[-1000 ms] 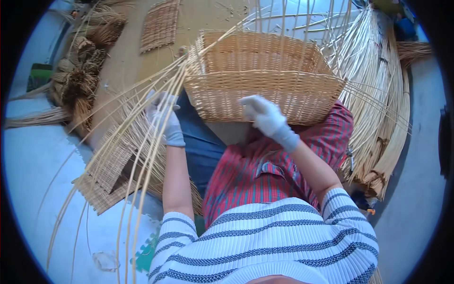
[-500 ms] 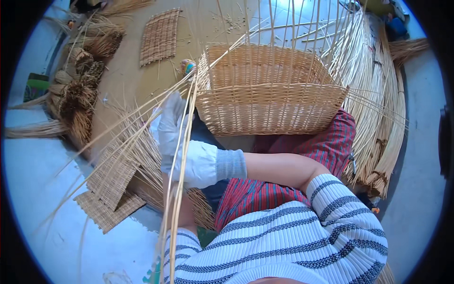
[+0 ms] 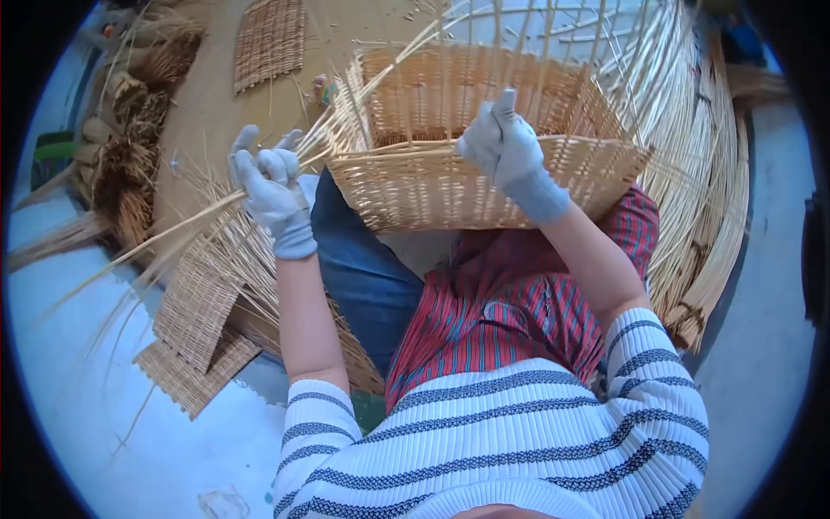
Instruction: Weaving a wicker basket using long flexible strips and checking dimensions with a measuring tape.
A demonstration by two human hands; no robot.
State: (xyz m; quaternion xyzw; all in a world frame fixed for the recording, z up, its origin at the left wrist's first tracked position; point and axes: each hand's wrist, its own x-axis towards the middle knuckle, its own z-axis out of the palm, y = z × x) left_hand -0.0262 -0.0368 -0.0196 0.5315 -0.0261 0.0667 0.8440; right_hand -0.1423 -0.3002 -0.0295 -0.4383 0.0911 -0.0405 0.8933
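A half-woven rectangular wicker basket (image 3: 432, 186) rests on my lap, its open top facing away, with loose upright stakes rising from its rim. My left hand (image 3: 270, 192), in a grey glove, grips a bundle of long pale cane strands (image 3: 173, 227) that run from the basket's left corner down toward the lower left. My right hand (image 3: 506, 147), also gloved, sits on the basket's near rim and pinches a cane there, with the index finger pointing up.
Flat woven mats (image 3: 201, 303) lie by my left knee, another mat (image 3: 270, 41) farther off on the tan floor. Bundles of dark raw material (image 3: 134, 164) are piled at the left. A thick sheaf of long canes (image 3: 700, 199) curves along the right.
My right hand has moved from the left side across to the basket's near rim. My left hand has come up and taken the cane bundle by the basket's left corner.
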